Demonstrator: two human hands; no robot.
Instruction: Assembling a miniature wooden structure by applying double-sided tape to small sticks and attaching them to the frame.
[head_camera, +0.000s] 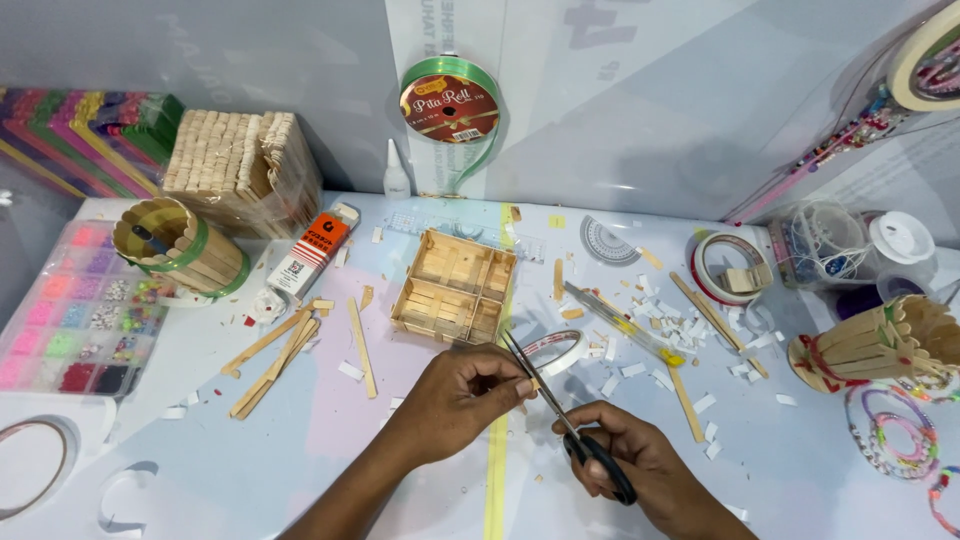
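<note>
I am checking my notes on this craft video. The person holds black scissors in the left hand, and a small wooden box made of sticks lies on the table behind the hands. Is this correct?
Not quite: the head view shows the black scissors in the right hand, not the left. The left hand pinches something small at the blades. The rest holds: the wooden box lies on the table behind the hands.

We see scissors (565, 420) with bright metal blades and black plastic handles, a matt bare-wood stick box (455, 285), glossy green ribbon roll (450, 100), smooth pale tabletop (300, 440).
</note>
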